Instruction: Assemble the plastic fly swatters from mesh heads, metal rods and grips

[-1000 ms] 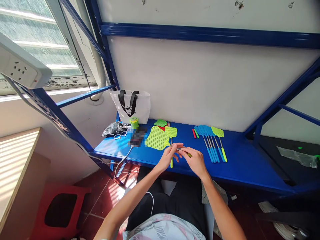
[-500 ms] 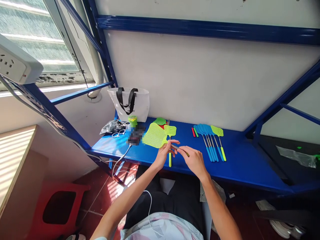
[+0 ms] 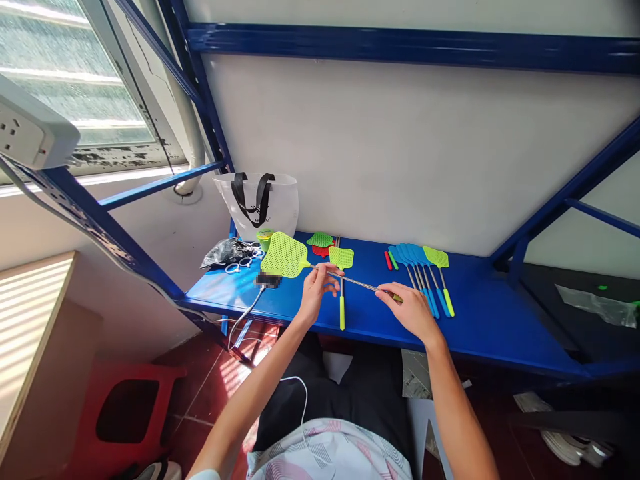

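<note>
A lime-green plastic fly swatter (image 3: 284,255) is up in the air over the blue shelf, and its thin metal shaft (image 3: 350,281) runs to the right. My left hand (image 3: 316,293) pinches the shaft just below the mesh head. My right hand (image 3: 409,312) holds the shaft's far end, where a green grip shows between the fingers. Just beyond my left hand, another swatter (image 3: 341,257) lies on the shelf with its yellow-green handle toward me. Both my hands are clear of it.
Several blue-handled swatters (image 3: 423,283) lie in a row to the right. Behind them are short red and green handles (image 3: 389,261). At the left stand a white tote bag (image 3: 257,203), a black plastic bag (image 3: 225,253) and a pixelated object (image 3: 267,281).
The swatter head has risen off the shelf and moved left. My right hand has moved right, so my hands are farther apart and more of the metal shaft shows.
</note>
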Action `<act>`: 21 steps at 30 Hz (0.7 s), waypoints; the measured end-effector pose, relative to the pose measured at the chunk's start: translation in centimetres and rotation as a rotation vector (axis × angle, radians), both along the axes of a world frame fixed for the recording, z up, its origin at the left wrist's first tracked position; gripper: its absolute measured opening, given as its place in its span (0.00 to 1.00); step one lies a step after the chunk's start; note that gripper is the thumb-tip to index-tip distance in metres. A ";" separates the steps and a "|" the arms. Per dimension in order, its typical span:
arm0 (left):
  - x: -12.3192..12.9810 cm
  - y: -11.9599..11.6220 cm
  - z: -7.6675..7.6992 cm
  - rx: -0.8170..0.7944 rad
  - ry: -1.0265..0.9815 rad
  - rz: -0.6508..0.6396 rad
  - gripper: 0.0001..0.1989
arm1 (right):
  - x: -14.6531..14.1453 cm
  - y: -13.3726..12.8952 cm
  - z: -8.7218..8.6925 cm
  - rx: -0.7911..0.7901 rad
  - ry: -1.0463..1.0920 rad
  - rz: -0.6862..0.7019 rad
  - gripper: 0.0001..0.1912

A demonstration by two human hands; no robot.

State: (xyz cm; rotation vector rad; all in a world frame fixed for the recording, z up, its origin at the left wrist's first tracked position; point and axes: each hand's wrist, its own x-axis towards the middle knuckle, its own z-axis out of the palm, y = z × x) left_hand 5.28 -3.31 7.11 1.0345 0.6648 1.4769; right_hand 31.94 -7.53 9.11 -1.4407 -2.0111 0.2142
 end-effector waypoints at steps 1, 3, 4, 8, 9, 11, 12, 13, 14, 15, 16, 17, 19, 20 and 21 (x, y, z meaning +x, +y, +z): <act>0.3 -0.1 -0.2 -0.010 0.009 -0.038 0.30 | -0.2 -0.1 0.0 0.011 -0.012 0.000 0.21; 0.9 -0.3 -0.5 -0.027 0.018 -0.081 0.33 | -0.6 -0.4 0.1 0.026 -0.036 -0.004 0.22; 1.1 -0.4 -0.6 -0.032 0.011 -0.077 0.34 | -0.7 -0.5 0.1 0.027 -0.048 -0.005 0.23; 1.4 -0.8 -0.5 -0.033 -0.023 -0.013 0.35 | -0.6 -0.6 0.2 -0.020 -0.092 0.010 0.24; 1.3 -0.8 -0.4 -0.032 -0.026 -0.005 0.35 | -0.2 -0.5 0.3 -0.033 -0.102 0.009 0.24; 0.7 -0.6 0.1 -0.023 -0.029 0.023 0.33 | 1.2 -0.4 0.6 -0.047 -0.117 -0.007 0.23; 0.1 -0.2 0.3 -0.016 -0.035 0.054 0.33 | 2.3 -0.3 0.6 -0.053 -0.122 -0.028 0.22; -0.7 0.2 0.5 -0.007 -0.046 0.098 0.32 | 3.5 -0.2 0.7 -0.058 -0.124 -0.058 0.22; -1.7 0.7 0.7 0.004 -0.063 0.156 0.32 | 5.0 0.0 0.7 -0.068 -0.124 -0.092 0.21; -2.8 1.3 0.9 0.016 -0.084 0.219 0.32 | 6.5 0.1 0.6 -0.081 -0.123 -0.129 0.21; -3.9 1.9 1.0 0.031 -0.105 0.284 0.32 | 7.9 0.2 0.6 -0.096 -0.117 -0.161 0.21; -4.9 2.5 1.1 0.046 -0.115 0.330 0.31 | 9.2 0.3 0.5 -0.116 -0.104 -0.173 0.21; -6.7 3.1 1.4 0.088 -0.097 0.370 0.31 | 11.2 0.2 0.3 -0.143 -0.066 -0.184 0.22; -7.3 3.2 1.5 0.109 -0.078 0.365 0.31 | 11.8 0.2 0.3 -0.141 -0.044 -0.184 0.23; -7.7 3.1 1.7 0.128 -0.057 0.350 0.31 | 12.2 0.0 0.4 -0.127 -0.022 -0.184 0.24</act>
